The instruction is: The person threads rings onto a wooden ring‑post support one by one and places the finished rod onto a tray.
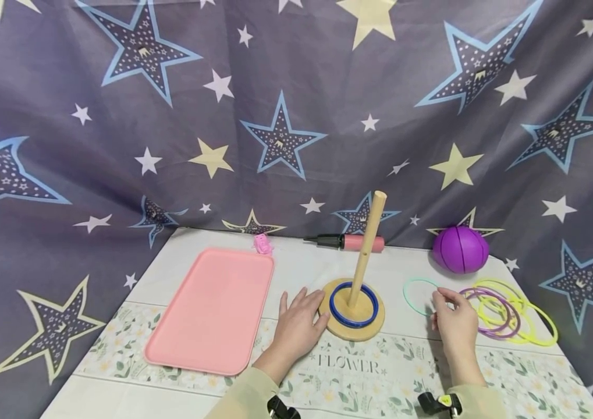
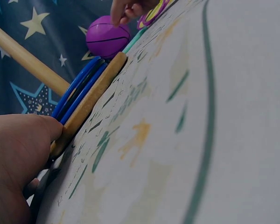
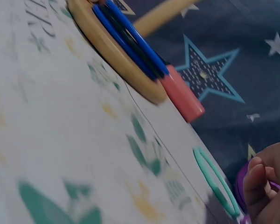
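Observation:
My left hand (image 1: 298,320) lies beside a round wooden base (image 1: 354,333), its fingertips touching the left rim and its fingers extended. From that base a wooden peg (image 1: 368,250) rises, leaning slightly right in the head view. Blue rings (image 2: 81,91) lie stacked around the peg's foot. A mint-green ring (image 1: 405,291) rests on the table right of the base. My right hand (image 1: 455,326) hovers over the ring's right side, thumb and index finger bent toward each other. The right wrist view shows the green ring (image 3: 210,179) next to the curled fingers; whether they pinch it is unclear.
Yellow rings (image 1: 542,320) and purple rings (image 1: 503,334) overlap right of my right hand. Behind them sits a purple ball (image 1: 461,250). A pink tray (image 1: 212,314) lies at left, with a small pink object (image 1: 263,244) behind it. A red-and-black pump (image 1: 364,242) lies along the back.

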`<state>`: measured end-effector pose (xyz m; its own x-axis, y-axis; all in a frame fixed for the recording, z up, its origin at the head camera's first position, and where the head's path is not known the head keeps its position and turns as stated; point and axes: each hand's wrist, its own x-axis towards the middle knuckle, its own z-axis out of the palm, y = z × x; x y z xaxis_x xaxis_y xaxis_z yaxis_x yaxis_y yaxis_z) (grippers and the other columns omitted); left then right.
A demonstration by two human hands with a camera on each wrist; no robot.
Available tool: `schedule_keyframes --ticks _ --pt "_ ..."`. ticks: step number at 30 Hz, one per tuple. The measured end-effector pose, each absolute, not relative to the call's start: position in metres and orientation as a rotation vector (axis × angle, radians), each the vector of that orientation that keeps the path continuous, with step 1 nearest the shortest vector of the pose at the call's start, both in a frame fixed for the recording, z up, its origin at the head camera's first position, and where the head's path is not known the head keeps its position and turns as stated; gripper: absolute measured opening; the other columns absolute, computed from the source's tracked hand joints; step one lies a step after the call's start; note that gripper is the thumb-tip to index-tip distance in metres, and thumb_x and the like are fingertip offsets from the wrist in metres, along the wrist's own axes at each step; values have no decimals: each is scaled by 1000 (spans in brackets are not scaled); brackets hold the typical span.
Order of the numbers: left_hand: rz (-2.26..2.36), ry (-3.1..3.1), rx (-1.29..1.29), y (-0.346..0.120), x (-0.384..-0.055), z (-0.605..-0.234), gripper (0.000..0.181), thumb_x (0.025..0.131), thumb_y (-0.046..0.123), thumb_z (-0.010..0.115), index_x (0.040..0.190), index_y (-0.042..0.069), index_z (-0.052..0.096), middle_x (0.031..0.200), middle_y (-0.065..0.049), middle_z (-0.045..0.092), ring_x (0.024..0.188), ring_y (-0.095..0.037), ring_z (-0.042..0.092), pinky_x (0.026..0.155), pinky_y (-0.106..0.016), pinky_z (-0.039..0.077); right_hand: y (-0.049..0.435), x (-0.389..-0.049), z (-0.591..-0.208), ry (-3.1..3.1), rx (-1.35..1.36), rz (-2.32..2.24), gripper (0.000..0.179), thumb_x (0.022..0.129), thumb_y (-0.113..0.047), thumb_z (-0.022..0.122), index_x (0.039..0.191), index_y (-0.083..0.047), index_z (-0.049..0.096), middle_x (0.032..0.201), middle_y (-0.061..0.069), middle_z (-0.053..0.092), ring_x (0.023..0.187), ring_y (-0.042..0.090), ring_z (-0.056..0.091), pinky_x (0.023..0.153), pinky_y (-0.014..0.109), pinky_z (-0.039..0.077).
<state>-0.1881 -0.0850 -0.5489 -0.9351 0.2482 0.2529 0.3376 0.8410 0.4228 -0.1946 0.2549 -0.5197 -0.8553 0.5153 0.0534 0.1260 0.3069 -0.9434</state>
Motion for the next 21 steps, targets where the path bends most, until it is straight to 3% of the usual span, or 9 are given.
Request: schedule_keyframes --ticks 6,21 --pt "-699 -2823 -465 -86 -188 -550 55 112 39 65 160 12 60 162 -3 60 159 -35 42 130 -72 13 273 -189 -526 -2194 -656 1534 42 111 -27 67 142 1 70 104 -1 62 54 7 63 46 24 55" --pt "-724 -2824 -456 -85 -188 -551 55 111 39 65 159 13 60 161 -3 60 159 -36 42 130 -73 11 284 -193 -541 -2317 -716 1386 47 111 -27 66 145 6 65 98 9 67 58 11 65 48 25 56"
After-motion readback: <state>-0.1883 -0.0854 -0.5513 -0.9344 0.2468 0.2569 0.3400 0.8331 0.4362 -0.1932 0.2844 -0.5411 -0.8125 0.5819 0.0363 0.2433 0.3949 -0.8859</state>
